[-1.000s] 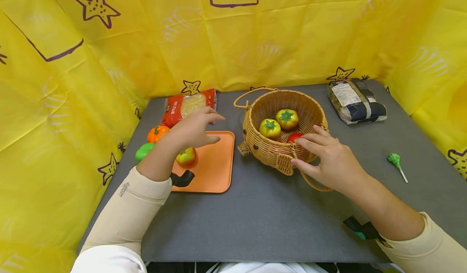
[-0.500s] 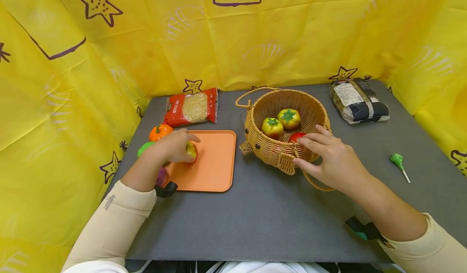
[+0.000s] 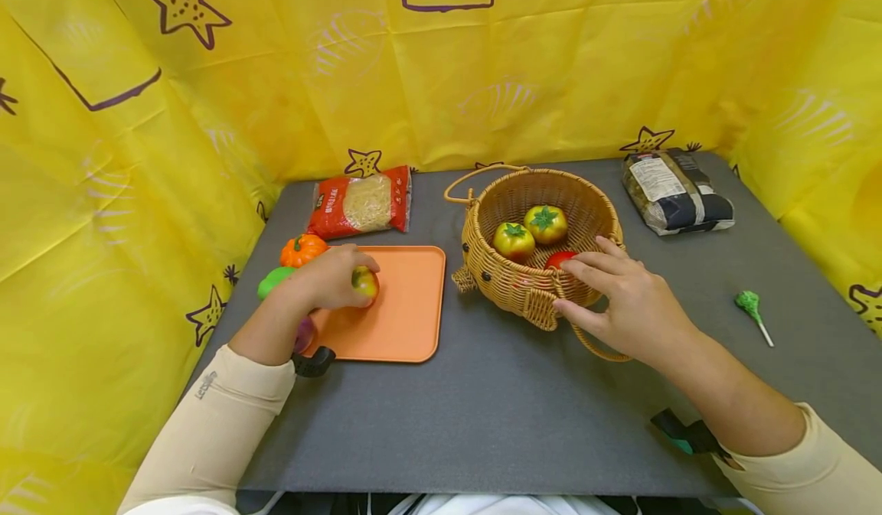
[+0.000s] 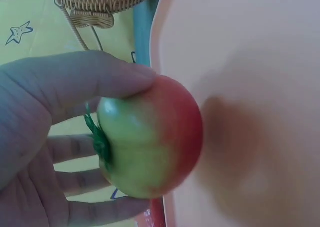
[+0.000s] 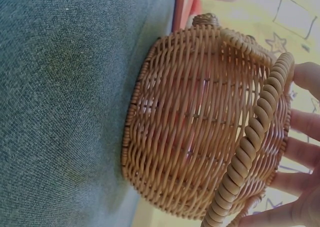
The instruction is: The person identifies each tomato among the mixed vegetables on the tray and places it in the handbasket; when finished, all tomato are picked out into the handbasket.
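Observation:
My left hand grips a toy tomato, yellow-green and red with a green leafy stem, over the orange tray. In the left wrist view, thumb and fingers stand on opposite sides of it; whether it touches the tray I cannot tell. A wicker basket with an animal face stands right of the tray. Two yellow-green tomatoes and a partly hidden red item lie inside. My right hand rests at the basket's near right rim, fairly straight fingers over the edge, thumb outside near the handle.
Left of the tray are an orange pumpkin, a green item and a purple item, the last two partly hidden. Behind lies a red food bag. A dark bag and a green lollipop lie right.
My left hand has come down and left from above the tray and taken hold of the tomato, which has shifted slightly right in the last half second. My right hand has stayed at the basket.

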Demonstrator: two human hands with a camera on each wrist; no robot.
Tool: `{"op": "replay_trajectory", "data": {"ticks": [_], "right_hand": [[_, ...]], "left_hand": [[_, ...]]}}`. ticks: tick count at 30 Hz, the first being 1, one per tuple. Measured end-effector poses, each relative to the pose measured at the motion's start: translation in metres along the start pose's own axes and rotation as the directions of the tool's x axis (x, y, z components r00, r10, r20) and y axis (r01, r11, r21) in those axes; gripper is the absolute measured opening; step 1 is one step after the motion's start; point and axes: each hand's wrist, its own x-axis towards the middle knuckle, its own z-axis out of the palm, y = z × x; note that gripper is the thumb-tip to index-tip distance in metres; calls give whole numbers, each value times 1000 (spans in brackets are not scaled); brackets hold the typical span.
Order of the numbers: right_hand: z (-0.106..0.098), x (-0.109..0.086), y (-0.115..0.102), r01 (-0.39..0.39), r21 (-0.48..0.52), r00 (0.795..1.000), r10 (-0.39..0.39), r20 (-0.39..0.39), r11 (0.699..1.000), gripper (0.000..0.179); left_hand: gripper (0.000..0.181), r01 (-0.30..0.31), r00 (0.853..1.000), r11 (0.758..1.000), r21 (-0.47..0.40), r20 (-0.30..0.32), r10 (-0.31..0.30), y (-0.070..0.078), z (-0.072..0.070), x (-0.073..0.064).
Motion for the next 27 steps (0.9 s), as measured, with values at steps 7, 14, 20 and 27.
{"op": "replay_trajectory", "data": {"ticks": [7, 14, 20, 27], "right_hand": [[-1, 0, 0, 4, 0, 1000, -4, -4, 1000, 48], [0, 0, 0, 18, 5, 1000, -18, -12, 1000, 48], [-1, 0, 0, 12, 4, 1000, -12, -4, 1000, 48], [0, 0, 0, 8, 4, 1000, -8, -3, 1000, 48]], "left_hand": [[46, -65, 995, 997, -39, -82, 61, 12, -2, 8], [47, -113, 983, 991, -64, -155, 102, 28, -15, 16], [48, -159, 967, 984, -77, -214, 139, 52, -31, 26], [51, -255, 928, 965, -53, -294, 229, 88, -50, 39]]}}
